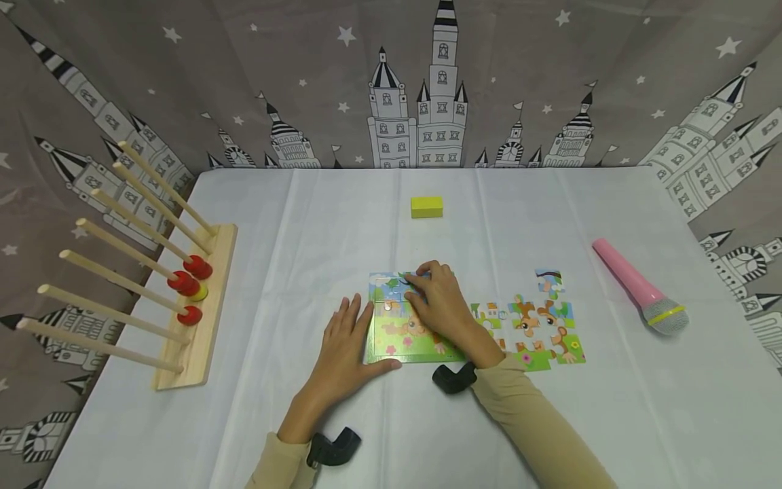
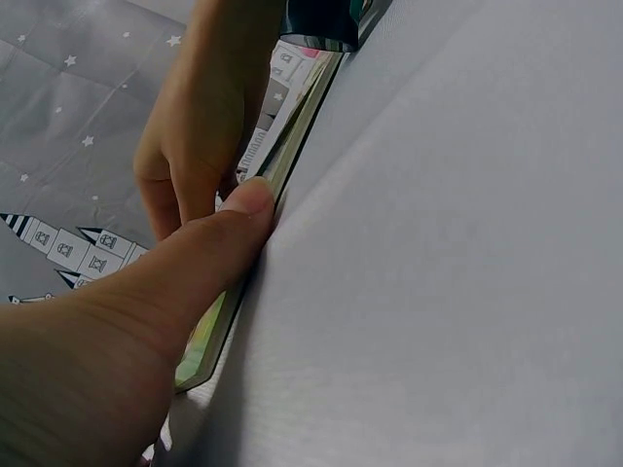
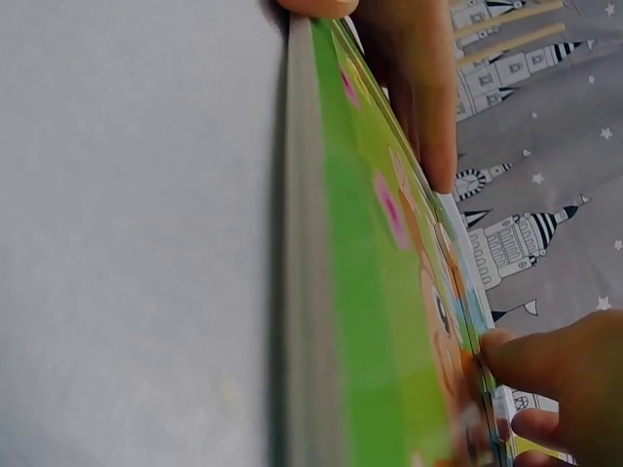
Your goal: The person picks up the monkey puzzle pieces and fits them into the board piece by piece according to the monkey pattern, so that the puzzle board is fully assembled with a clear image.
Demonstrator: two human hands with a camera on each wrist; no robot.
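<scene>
A puzzle board [image 1: 415,359] with a green frame and a printed animal picture lies mid-table, with several pieces at its upper left. My left hand [image 1: 347,350] lies along its left side, fingers spread and straight, thumb against the near edge. In the left wrist view that thumb presses at the board's rim [image 2: 229,326]. Over the board's upper part, my right hand [image 1: 441,305] holds a puzzle piece [image 1: 403,279] between thumb and index finger, partly covered by them. To the right lie several loose monkey puzzle pieces [image 1: 530,326], some joined, partly behind the right wrist.
At left stands a wooden peg rack [image 1: 210,319] with red rings [image 1: 191,315] and a yellow ring [image 1: 199,292]. A yellow block [image 1: 426,207] sits beyond the board. A pink toy microphone [image 1: 632,278] lies at the right. Black wrist mounts [image 1: 454,378] project from both wrists.
</scene>
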